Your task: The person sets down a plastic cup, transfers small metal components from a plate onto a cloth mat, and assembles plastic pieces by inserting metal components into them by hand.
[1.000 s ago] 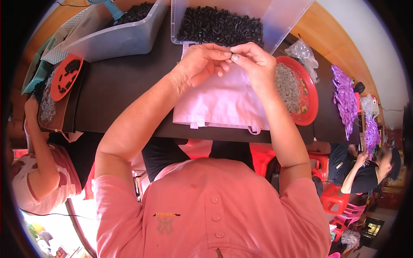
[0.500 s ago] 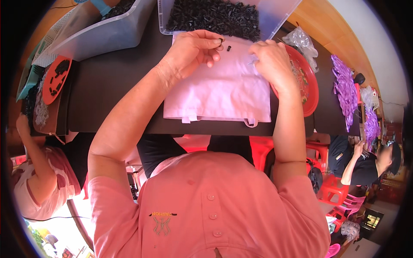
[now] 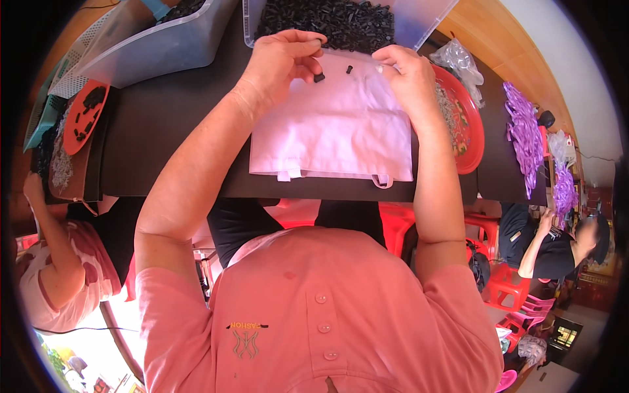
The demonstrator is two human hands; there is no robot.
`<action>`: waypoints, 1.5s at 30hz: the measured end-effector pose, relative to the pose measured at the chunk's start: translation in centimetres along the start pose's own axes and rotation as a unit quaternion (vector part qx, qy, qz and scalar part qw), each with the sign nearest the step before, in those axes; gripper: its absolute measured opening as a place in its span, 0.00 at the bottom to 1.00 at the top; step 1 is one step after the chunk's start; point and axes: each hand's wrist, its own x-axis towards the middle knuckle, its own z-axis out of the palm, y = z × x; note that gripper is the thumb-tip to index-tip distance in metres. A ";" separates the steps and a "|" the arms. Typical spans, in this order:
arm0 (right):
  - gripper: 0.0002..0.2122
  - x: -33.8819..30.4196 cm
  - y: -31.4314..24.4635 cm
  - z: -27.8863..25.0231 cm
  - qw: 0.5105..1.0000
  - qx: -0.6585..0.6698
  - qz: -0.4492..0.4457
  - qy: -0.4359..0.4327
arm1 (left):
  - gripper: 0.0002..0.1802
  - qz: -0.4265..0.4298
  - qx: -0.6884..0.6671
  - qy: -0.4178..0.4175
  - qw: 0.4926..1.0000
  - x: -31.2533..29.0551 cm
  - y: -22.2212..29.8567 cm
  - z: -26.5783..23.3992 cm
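My left hand [image 3: 282, 62] is over the upper left of a pale pink cloth [image 3: 327, 144], thumb and index finger pinched on a small black part [image 3: 320, 42]. Just under its lower fingers shows a short black piece [image 3: 319, 77]; whether those fingers hold it or it is loose, I cannot tell. Another short black piece [image 3: 349, 69] lies on the cloth between my hands. My right hand [image 3: 409, 72] is at the cloth's upper right corner, fingers curled together. Something tiny and whitish shows at its fingertips, too small to name.
Beyond the cloth stands a clear bin [image 3: 419, 26] of small black parts; another clear bin [image 3: 157, 62] is far left. A red tray [image 3: 475, 141] of small pieces lies right, by a plastic bag [image 3: 458, 65] and purple strands [image 3: 524, 141]. Other people sit at both sides.
Both hands have moved a little away from me, toward the bin; my left also went slightly left. A black piece now shows below my left fingers.
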 end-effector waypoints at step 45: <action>0.09 -1.2 -1.8 1.8 0.977 -0.082 -0.160 -0.119 | 0.10 0.013 0.043 0.034 0.998 0.1 -0.4 -0.3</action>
